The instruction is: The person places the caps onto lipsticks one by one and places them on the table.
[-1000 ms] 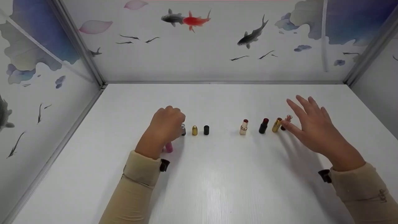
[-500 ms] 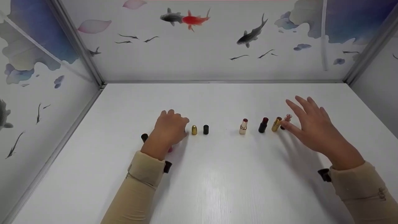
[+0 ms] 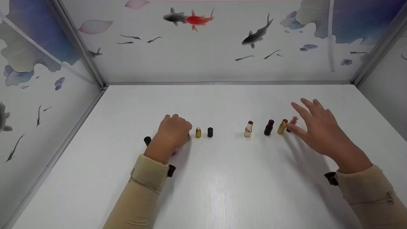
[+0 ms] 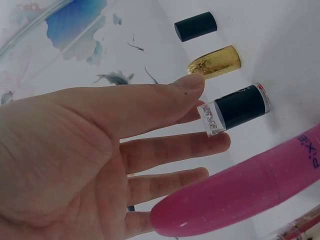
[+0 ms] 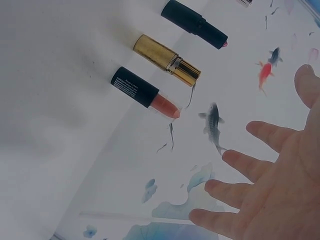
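Note:
In the left wrist view, my left hand (image 3: 171,132) has its thumb and fingers around the clear end of a black cap (image 4: 242,107), which stands on the table. The hand mostly hides this cap in the head view. A gold cap (image 3: 198,132) and a plain black cap (image 3: 210,132) stand just to its right. Beside the little finger lies a pink tube (image 4: 235,195). My right hand (image 3: 324,133) hovers with spread fingers, holding nothing. Nearest its thumb stand a black lipstick with a peach bullet (image 5: 145,92) and a gold lipstick (image 3: 282,126).
A black lipstick with a dark red bullet (image 3: 269,128) and a pale gold lipstick (image 3: 248,129) stand left of the gold one. Another black item (image 3: 147,141) shows left of my left wrist. Printed panels (image 3: 203,60) enclose the white table (image 3: 222,178).
My left hand has shifted right, over the black cap with the clear end. A black item to the left of its wrist has come into view. The right hand stays almost still.

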A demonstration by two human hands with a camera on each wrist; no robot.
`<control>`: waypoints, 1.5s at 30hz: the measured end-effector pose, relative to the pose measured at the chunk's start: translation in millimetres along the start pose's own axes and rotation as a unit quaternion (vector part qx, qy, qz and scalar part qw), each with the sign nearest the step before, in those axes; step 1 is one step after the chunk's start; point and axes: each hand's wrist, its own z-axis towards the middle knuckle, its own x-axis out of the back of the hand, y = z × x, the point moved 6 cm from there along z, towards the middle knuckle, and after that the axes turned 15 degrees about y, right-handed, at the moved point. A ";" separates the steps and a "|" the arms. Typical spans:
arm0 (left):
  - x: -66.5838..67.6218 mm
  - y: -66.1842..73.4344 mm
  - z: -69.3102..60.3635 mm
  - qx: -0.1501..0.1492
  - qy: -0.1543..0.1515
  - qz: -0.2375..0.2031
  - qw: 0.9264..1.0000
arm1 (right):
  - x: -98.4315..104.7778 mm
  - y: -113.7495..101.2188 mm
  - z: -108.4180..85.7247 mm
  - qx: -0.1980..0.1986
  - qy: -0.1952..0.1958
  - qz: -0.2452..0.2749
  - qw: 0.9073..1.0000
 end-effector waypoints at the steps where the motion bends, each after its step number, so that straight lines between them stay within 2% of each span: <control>1: -0.1 0.3 0.4 -0.001 0.000 0.002 1.000 | -0.1 -0.2 0.0 -0.001 -0.001 0.000 1.000; 10: -1.9 3.2 3.8 -0.017 0.003 0.018 1.000 | -2.4 -1.8 0.6 0.014 0.015 -0.013 1.000; 21: 4.2 6.3 1.5 -0.026 0.030 -0.016 0.999 | -0.6 1.9 -0.9 0.031 0.045 -0.013 0.998; 30: 0.7 6.1 3.2 -0.026 0.024 -0.020 0.999 | -1.3 3.2 -2.1 0.046 0.067 -0.014 0.997; 45: -0.7 5.6 5.3 -0.015 0.008 -0.027 0.999 | 2.5 12.9 -1.3 0.032 0.056 -0.018 0.998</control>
